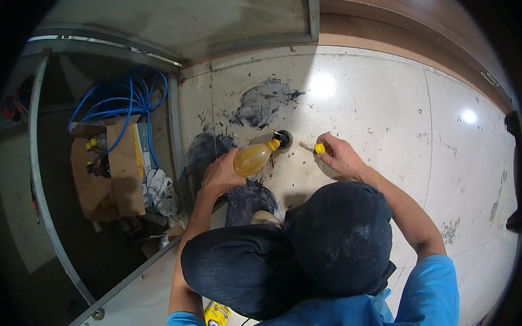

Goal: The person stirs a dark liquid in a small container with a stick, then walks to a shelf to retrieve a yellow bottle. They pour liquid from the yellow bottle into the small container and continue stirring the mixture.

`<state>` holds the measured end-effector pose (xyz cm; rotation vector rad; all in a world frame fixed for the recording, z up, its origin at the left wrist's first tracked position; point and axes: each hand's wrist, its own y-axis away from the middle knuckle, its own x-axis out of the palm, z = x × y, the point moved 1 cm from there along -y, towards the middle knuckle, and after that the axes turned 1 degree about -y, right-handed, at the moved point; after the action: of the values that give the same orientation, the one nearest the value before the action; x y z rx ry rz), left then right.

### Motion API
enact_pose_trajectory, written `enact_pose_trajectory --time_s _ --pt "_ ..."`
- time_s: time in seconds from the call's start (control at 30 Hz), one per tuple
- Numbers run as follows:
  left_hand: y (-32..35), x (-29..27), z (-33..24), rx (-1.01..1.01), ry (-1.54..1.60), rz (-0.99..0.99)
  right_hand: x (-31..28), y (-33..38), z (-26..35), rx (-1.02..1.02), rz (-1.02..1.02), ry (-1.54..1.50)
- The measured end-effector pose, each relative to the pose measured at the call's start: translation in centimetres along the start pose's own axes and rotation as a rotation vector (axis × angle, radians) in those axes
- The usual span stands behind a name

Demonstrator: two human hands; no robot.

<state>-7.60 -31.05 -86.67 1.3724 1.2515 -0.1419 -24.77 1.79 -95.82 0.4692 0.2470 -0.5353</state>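
Observation:
My left hand (220, 175) is wrapped around a clear plastic bottle (252, 160) with amber liquid in it. The bottle is tilted, its yellow neck at the rim of a small round dark cup (282, 140) on the floor. Whether liquid is flowing is too small to tell. Right of the cup, my right hand (341, 157) pinches a yellow bottle cap (320, 149) between thumb and fingers. A short thin brownish piece (306, 145) shows beside the cap; I cannot tell whether it is held or lies on the floor.
Dark smears (264, 102) mark the pale tiled floor. On the left, inside a metal frame (39, 148), stand an open cardboard box (127, 190) with bottles and a coil of blue hose (129, 98). My bent knees (338, 235) are close to the cup. A yellow packet (217, 317) lies near me.

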Motion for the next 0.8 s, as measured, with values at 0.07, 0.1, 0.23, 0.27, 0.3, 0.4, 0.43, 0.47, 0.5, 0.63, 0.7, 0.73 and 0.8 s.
enact_pose_trajectory --time_s 0.07,0.1,0.23,0.27,0.3,0.4,0.43,0.47,0.5,0.63,0.7,0.73,0.8 --pt "0.0 0.1 0.1 -0.001 0.005 0.005 0.0 0.0 0.0 0.002 0.000 0.000" --pt "0.0 0.1 0.1 0.003 -0.007 -0.003 0.0 0.0 0.1 0.007 0.019 0.006" --pt "0.0 0.1 0.2 0.015 0.026 0.003 -0.1 0.0 0.3 0.010 0.037 0.017" --pt "0.1 0.1 0.2 0.014 0.029 0.007 -0.2 0.0 0.4 0.004 0.037 0.011" --pt "0.1 0.1 0.2 0.010 0.020 0.006 -0.2 -0.1 0.5 0.003 0.037 0.011" --pt "0.2 0.2 0.1 0.011 0.032 0.007 -0.2 -0.1 0.8 0.008 0.036 0.010" --pt "0.3 0.2 0.1 0.013 0.040 0.008 -0.1 -0.1 0.8 0.018 0.038 0.017" --pt "0.3 0.2 0.1 0.018 0.042 0.004 -0.2 -0.1 0.9 0.012 0.037 0.013" --pt "0.3 0.2 0.1 0.022 0.036 -0.005 -0.2 -0.1 0.9 0.012 0.038 0.015" --pt "0.2 0.4 0.4 0.023 0.046 -0.003 -0.2 -0.2 1.1 0.008 0.028 0.023" --pt "0.2 0.7 0.6 0.028 0.072 -0.003 -0.2 -0.4 1.4 -0.035 -0.003 0.034" --pt "0.1 0.9 0.8 0.038 0.085 -0.005 -0.2 -0.6 1.5 -0.052 -0.017 0.041" --pt "0.1 1.3 1.2 0.058 0.101 -0.021 -0.3 -0.8 1.9 -0.011 -0.029 0.010"
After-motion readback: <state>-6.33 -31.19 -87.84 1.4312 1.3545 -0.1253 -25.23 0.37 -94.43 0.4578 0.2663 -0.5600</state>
